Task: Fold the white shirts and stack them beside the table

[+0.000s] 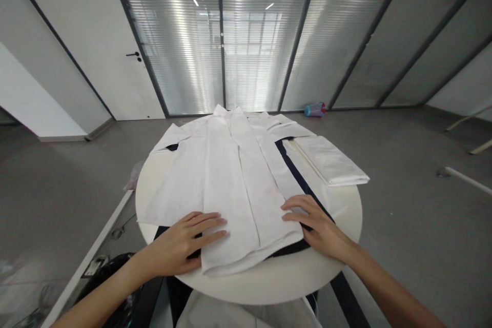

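Observation:
A white long-fronted garment with a collar, like a shirt or coat [234, 179], lies spread on a round white table [269, 287], its collar at the far side and its hem toward me. My left hand [188, 243] rests on the lower left front, fingers stretched out over the cloth and thumb near the hem. On the lower right edge lies my right hand [317, 223], its fingers apart and slightly bent. Dark cloth [294, 166] shows from beneath the white garment at both sides and below the hem.
A folded white cloth [330, 161] lies at the table's right. Beyond it, a blue and pink bundle [315, 109] is on the floor by the glass partition. A black plastic bag [111, 287] and a white floor strip [92, 251] are at the lower left.

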A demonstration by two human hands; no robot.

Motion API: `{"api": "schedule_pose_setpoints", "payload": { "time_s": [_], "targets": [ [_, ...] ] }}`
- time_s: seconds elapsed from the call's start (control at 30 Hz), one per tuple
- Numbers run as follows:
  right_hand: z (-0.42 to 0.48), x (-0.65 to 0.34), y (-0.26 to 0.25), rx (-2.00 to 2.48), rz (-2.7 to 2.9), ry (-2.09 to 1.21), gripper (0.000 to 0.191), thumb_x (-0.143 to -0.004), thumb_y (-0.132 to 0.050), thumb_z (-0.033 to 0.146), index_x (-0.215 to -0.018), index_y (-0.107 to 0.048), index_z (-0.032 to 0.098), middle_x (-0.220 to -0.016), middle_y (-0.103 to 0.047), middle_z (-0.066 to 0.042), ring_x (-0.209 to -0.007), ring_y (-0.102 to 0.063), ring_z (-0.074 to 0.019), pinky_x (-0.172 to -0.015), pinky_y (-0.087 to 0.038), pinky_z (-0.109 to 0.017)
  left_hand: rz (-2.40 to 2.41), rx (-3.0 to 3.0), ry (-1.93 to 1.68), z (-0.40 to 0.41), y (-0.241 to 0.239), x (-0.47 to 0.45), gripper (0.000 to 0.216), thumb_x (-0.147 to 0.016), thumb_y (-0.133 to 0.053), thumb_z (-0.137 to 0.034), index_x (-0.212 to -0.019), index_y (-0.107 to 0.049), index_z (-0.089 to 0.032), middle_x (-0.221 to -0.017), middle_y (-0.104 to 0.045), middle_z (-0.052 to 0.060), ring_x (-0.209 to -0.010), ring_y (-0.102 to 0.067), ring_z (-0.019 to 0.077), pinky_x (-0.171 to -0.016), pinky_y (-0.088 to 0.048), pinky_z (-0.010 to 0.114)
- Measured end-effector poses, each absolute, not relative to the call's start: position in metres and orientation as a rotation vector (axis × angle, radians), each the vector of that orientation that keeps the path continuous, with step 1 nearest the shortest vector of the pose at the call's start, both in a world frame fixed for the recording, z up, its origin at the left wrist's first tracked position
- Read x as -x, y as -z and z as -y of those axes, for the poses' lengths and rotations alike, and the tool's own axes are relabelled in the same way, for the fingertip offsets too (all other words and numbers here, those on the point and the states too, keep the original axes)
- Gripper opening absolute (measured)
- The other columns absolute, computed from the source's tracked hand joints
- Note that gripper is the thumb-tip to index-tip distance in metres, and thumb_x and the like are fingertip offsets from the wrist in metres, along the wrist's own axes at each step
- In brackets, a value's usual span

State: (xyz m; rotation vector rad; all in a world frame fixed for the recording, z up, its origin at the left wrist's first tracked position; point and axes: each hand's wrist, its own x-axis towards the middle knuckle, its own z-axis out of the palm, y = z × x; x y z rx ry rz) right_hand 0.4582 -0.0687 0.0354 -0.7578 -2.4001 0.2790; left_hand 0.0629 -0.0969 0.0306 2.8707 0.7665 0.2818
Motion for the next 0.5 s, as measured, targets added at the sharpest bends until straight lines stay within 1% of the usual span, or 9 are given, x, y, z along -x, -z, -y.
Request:
{"api": "schedule_pose_setpoints", "payload": {
  "time_s": [0.1, 0.17, 0.23, 0.3, 0.37, 0.43, 0.5],
  "targets": [
    [0.057, -0.457, -0.035, 0.720, 2.416, -0.209, 0.044, -0.086, -0.056, 0.006, -0.124, -0.062, 0.026, -0.120, -0.065, -0.010, -0.116, -0.058, -0.0224, -0.098, -0.049, -0.043, -0.818, -2.879, -0.307, 0.096, -0.021, -0.065, 0.079, -0.079, -0.053, -0.003, -0.153, -0.037, -0.026, -0.156, -0.043, 0.009, -0.144, -0.039, 0.0278, -0.115, -0.038, 0.048],
    [0.047, -0.457, -0.030, 0.741, 2.493, -0.177, 0.047, -0.086, -0.062, 0.011, -0.131, -0.061, 0.025, -0.125, -0.065, -0.011, -0.119, -0.058, -0.0240, -0.100, -0.049, -0.044, -0.875, -2.876, -0.358, 0.093, -0.014, -0.065, 0.081, -0.078, -0.047, 0.004, -0.152, -0.038, -0.027, -0.155, -0.044, 0.007, -0.146, -0.037, 0.0247, -0.115, -0.039, 0.046],
    [0.036, -0.456, -0.025, 0.769, 2.561, -0.152, 0.050, -0.087, -0.062, 0.012, -0.134, -0.060, 0.025, -0.130, -0.064, -0.012, -0.122, -0.058, -0.0247, -0.102, -0.048, -0.045, -0.931, -2.874, -0.387, 0.088, -0.011, -0.066, 0.082, -0.078, -0.043, 0.008, -0.152, -0.038, -0.028, -0.157, -0.043, 0.006, -0.148, -0.032, 0.0227, -0.116, -0.037, 0.045],
    [0.024, -0.456, -0.022, 0.769, 2.613, -0.153, 0.046, -0.089, -0.060, 0.012, -0.133, -0.063, 0.026, -0.133, -0.064, -0.010, -0.124, -0.057, -0.0249, -0.104, -0.047, -0.046, -0.981, -2.869, -0.355, 0.081, -0.012, -0.067, 0.083, -0.077, -0.045, 0.007, -0.152, -0.038, -0.027, -0.158, -0.040, 0.006, -0.150, -0.029, 0.0241, -0.118, -0.034, 0.048],
    [0.014, -0.457, -0.022, 0.749, 2.642, -0.190, 0.041, -0.091, -0.060, 0.014, -0.128, -0.067, 0.028, -0.134, -0.065, -0.008, -0.127, -0.055, -0.0248, -0.105, -0.046, -0.047, -1.000, -2.845, -0.281, 0.076, -0.019, -0.067, 0.081, -0.076, -0.050, 0.004, -0.151, -0.041, -0.026, -0.159, -0.039, 0.007, -0.150, -0.030, 0.0269, -0.118, -0.031, 0.050],
    [0.006, -0.459, -0.026, 0.733, 2.644, -0.246, 0.034, -0.093, -0.060, 0.018, -0.123, -0.070, 0.030, -0.135, -0.065, -0.007, -0.133, -0.051, -0.0252, -0.108, -0.043, -0.048, -0.952, -2.805, -0.228, 0.072, -0.029, -0.066, 0.073, -0.078, -0.051, 0.000, -0.146, -0.047, -0.026, -0.157, -0.042, 0.006, -0.148, -0.033, 0.0275, -0.118, -0.032, 0.049],
    [0.000, -0.461, -0.029, 0.728, 2.618, -0.322, 0.028, -0.095, -0.057, 0.023, -0.118, -0.072, 0.030, -0.133, -0.066, -0.006, -0.137, -0.048, -0.0256, -0.111, -0.040, -0.049, -0.868, -2.731, -0.228, 0.067, -0.039, -0.064, 0.061, -0.085, -0.048, -0.003, -0.140, -0.054, -0.028, -0.152, -0.050, 0.004, -0.145, -0.039, 0.0252, -0.116, -0.035, 0.045]
  ]
}}
